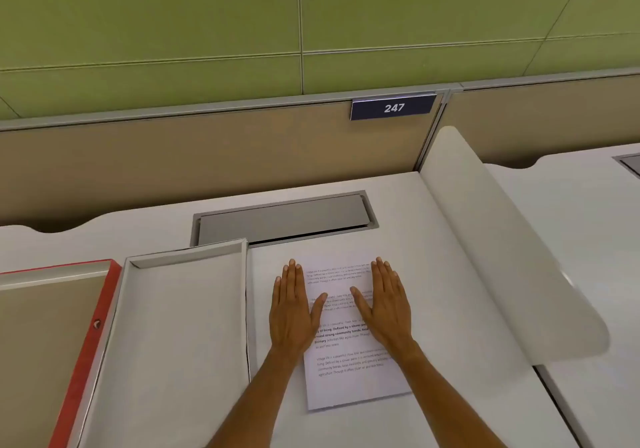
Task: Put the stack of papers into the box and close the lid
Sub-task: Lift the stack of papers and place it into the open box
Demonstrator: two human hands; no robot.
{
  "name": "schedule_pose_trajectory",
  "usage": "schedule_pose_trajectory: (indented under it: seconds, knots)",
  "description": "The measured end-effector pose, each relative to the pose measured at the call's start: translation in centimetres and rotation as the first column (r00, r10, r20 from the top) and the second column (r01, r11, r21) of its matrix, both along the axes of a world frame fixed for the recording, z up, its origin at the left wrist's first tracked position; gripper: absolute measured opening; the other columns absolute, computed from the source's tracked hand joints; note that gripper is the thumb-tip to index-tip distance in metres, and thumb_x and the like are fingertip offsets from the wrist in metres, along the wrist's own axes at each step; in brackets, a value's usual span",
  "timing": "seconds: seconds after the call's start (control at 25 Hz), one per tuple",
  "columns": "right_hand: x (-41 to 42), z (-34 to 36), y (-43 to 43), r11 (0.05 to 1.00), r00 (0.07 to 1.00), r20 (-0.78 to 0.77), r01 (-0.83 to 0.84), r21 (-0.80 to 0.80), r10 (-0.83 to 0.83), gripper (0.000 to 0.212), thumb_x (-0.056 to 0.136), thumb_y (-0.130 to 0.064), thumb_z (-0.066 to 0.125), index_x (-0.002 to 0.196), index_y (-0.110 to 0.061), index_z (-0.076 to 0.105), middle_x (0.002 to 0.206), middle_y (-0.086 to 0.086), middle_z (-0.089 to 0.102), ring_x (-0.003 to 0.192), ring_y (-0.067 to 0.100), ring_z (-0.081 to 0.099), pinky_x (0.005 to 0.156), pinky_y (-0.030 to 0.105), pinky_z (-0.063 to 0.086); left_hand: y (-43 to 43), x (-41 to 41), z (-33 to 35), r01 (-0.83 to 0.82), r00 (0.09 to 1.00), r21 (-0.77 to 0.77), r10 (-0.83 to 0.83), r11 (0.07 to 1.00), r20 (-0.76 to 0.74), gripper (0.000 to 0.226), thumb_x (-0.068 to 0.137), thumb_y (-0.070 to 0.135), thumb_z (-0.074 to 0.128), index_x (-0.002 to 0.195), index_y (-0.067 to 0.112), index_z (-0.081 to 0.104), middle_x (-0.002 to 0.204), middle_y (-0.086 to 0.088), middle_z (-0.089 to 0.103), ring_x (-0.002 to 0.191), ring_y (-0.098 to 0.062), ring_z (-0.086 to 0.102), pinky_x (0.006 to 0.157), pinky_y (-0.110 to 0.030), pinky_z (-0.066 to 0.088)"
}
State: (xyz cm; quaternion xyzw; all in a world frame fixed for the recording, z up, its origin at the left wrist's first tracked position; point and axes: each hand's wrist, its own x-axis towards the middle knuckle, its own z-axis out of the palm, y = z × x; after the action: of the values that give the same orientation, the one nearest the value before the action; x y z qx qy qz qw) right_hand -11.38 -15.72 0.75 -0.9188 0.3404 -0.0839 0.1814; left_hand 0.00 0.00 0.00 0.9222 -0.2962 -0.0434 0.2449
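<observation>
A stack of white printed papers (353, 375) lies flat on the white desk in front of me. My left hand (294, 309) rests flat over the stack's left edge, fingers straight and together. My right hand (386, 304) lies flat on the stack's right half, thumb spread inward. Neither hand grips anything. Just left of the papers sits the open white box (180, 336), shallow and empty. Its red lid (86, 343) lies inside up at the far left, touching the box.
A grey cable hatch (284, 220) is set into the desk behind the papers. A rounded white divider (502, 250) rises on the right. A beige partition with a "247" sign (393, 107) closes the back.
</observation>
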Motion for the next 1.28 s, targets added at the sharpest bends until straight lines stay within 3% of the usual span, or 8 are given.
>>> schedule_pose_trajectory:
  seconds: [0.4, 0.56, 0.72, 0.84, 0.92, 1.08, 1.28]
  knots:
    - [-1.6, -0.7, 1.2, 0.994, 0.997, -0.055, 0.053, 0.092, -0.048, 0.084, 0.089, -0.066, 0.028, 0.153, -0.016, 0.007, 0.162, 0.001, 0.011, 0.149, 0.018, 0.013, 0.118, 0.029, 0.009, 0.5, -1.8, -0.1, -0.090, 0.976, 0.035, 0.095, 0.995, -0.195, 0.091, 0.087, 0.069, 0.030, 0.155, 0.016, 0.001, 0.165, -0.003, 0.007, 0.152, -0.022, 0.013, 0.122, -0.033, 0.009]
    - [-1.4, -0.1, 1.7, 0.961, 0.982, -0.038, 0.191, 0.199, -0.187, 0.093, 0.086, -0.065, 0.044, 0.153, -0.009, 0.009, 0.161, 0.008, 0.013, 0.149, 0.024, 0.016, 0.118, 0.035, 0.013, -0.5, -3.1, 1.5, -0.278, 0.901, 0.063, 0.283, 0.959, -0.329, 0.100, 0.087, 0.061, 0.050, 0.155, 0.007, 0.001, 0.165, -0.010, 0.004, 0.151, -0.028, 0.013, 0.120, -0.039, 0.022]
    - [-1.0, 1.1, 1.9, 0.905, 0.934, -0.049, 0.356, 0.234, -0.354, 0.095, 0.077, -0.057, 0.067, 0.142, 0.002, 0.030, 0.148, 0.021, 0.037, 0.135, 0.035, 0.037, 0.110, 0.044, 0.033, -1.5, -3.1, 2.3, -0.337, 0.828, 0.171, 0.378, 0.926, -0.414, 0.109, 0.083, 0.053, 0.065, 0.152, -0.002, 0.001, 0.164, -0.018, 0.002, 0.152, -0.032, 0.008, 0.121, -0.041, 0.021]
    - [-0.7, 2.2, 1.4, 0.859, 0.889, -0.173, 0.456, 0.231, -0.425, 0.087, 0.068, -0.060, 0.074, 0.123, 0.001, 0.044, 0.127, 0.019, 0.049, 0.118, 0.034, 0.047, 0.094, 0.044, 0.045, -1.7, -2.9, 2.7, -0.345, 0.820, 0.249, 0.420, 0.905, -0.389, 0.108, 0.075, 0.053, 0.073, 0.147, -0.005, 0.018, 0.156, -0.022, 0.024, 0.144, -0.034, 0.028, 0.114, -0.042, 0.035]
    - [-0.6, 2.7, 1.0, 0.808, 0.855, -0.260, 0.513, 0.290, -0.450, 0.090, 0.063, -0.060, 0.078, 0.122, 0.000, 0.045, 0.126, 0.018, 0.047, 0.120, 0.034, 0.044, 0.093, 0.046, 0.044, -1.9, -2.9, 3.2, -0.373, 0.806, 0.317, 0.474, 0.872, -0.355, 0.097, 0.069, 0.055, 0.077, 0.136, 0.000, 0.033, 0.140, -0.016, 0.039, 0.130, -0.031, 0.041, 0.103, -0.041, 0.041]
    - [-0.5, 3.3, -0.1, 0.696, 0.826, -0.345, 0.562, 0.448, -0.445, 0.092, 0.054, -0.050, 0.089, 0.121, -0.004, 0.047, 0.130, 0.019, 0.046, 0.127, 0.037, 0.040, 0.099, 0.051, 0.039, -2.6, -2.7, 3.9, -0.430, 0.677, 0.357, 0.558, 0.829, -0.480, 0.093, 0.065, 0.047, 0.084, 0.131, 0.004, 0.035, 0.134, -0.017, 0.042, 0.127, -0.032, 0.042, 0.100, -0.046, 0.042]
    - [-0.1, 3.7, -1.3, 0.696, 0.821, -0.435, 0.554, 0.456, -0.369, 0.095, 0.047, -0.046, 0.092, 0.121, -0.004, 0.050, 0.130, 0.019, 0.050, 0.126, 0.036, 0.042, 0.103, 0.051, 0.040, -4.1, -2.6, 4.7, -0.443, 0.528, 0.415, 0.605, 0.795, -0.596, 0.098, 0.055, 0.035, 0.092, 0.128, 0.003, 0.035, 0.131, -0.018, 0.043, 0.122, -0.032, 0.045, 0.096, -0.046, 0.047]
